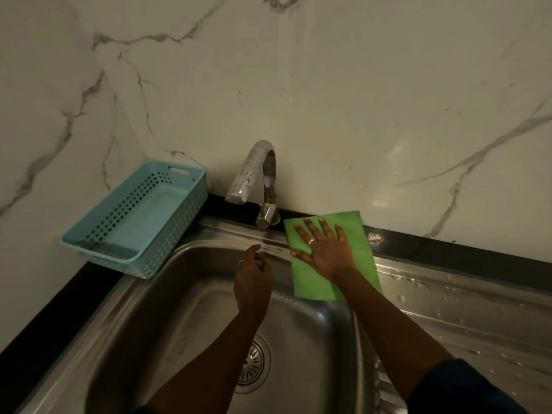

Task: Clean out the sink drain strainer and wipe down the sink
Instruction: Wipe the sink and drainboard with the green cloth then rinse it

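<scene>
A green cloth [361, 252] lies flat over the back rim of the steel sink [185, 294], just right of the tap. My right hand [324, 249] presses on it with fingers spread straight. My left hand [254, 276] hovers over the basin near the back rim, fingers loosely curled and holding nothing. The round drain strainer [254, 363] sits in the basin floor, partly hidden by my left forearm.
A chrome tap [257, 180] rises at the back rim. A light blue perforated basket [140, 216] stands on the black counter at the left corner. The wet steel draining board [463, 309] stretches to the right. A marble wall stands behind.
</scene>
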